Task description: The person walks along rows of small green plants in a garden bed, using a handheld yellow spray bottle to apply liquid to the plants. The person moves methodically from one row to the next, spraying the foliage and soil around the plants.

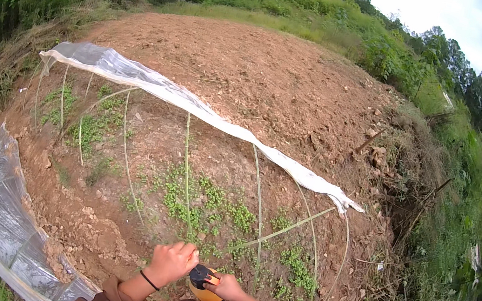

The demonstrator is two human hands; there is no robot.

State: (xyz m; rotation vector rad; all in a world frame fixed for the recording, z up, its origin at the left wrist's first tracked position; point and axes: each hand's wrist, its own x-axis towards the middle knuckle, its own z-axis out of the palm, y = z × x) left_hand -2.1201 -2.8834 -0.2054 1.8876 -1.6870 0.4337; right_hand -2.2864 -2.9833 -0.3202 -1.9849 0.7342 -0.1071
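Note:
A hand-held pressure sprayer (206,295), with a yellow-orange tank and a black top, is close against my body at the bottom of the view. My right hand (226,287) grips its black handle beside an orange trigger (212,280). Just above the black top, my left hand (175,261) is curled into a fist around the pump end, most of which the fingers hide. Beyond my hands, small green seedlings (183,205) grow in patches on a soil bed (150,144). The sprayer's nozzle cannot be made out.
Thin hoops (259,197) arch over the bed, with a diagonal pole (285,228) across them. Clear plastic film (209,113) lies gathered along the far side. A film-covered tunnel (5,201) curves at lower left. Tilled soil (256,66) stretches behind; brush (431,280) borders the right.

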